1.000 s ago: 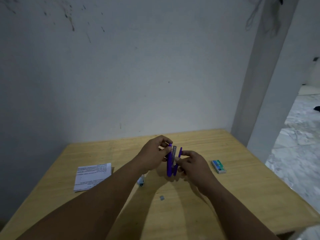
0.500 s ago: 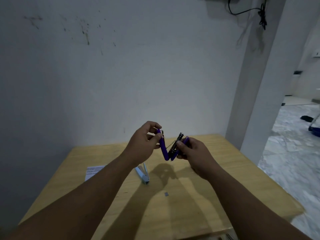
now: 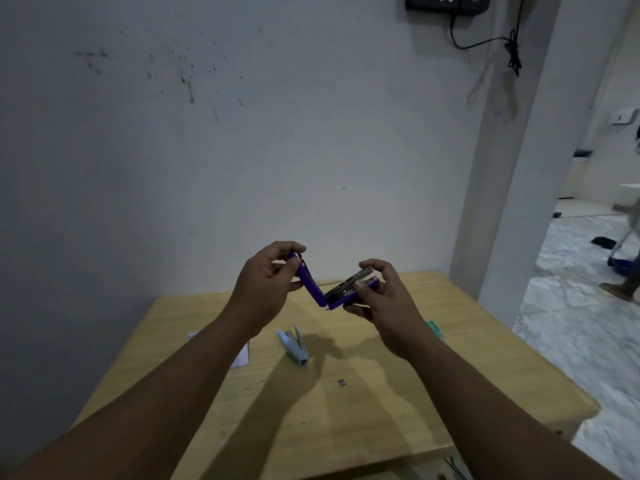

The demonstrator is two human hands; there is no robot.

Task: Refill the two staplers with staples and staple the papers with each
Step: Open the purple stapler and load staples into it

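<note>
Hands (image 3: 323, 289) hold the purple stapler (image 3: 332, 289) hinged open above the desk (image 3: 381, 410): left hand (image 3: 266, 282) pinches the lid, right hand (image 3: 379, 294) grips the base. Refilling seems barely begun; the blue stapler (image 3: 293, 346) and papers (image 3: 242, 355) lie untouched on the desk.

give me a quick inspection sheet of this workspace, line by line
surface: wooden table, set against a marked wall.
job's things: purple stapler hinged open in the air; blue stapler lying on the table; papers mostly behind the left forearm; green staple box partly hidden.
clutter: small grey piece on the table.
grippers: left hand holds the stapler's top, right hand its base.
cables: black cable hanging from a wall device.
surroundings: pillar, marble floor, a person's foot at right.
</note>
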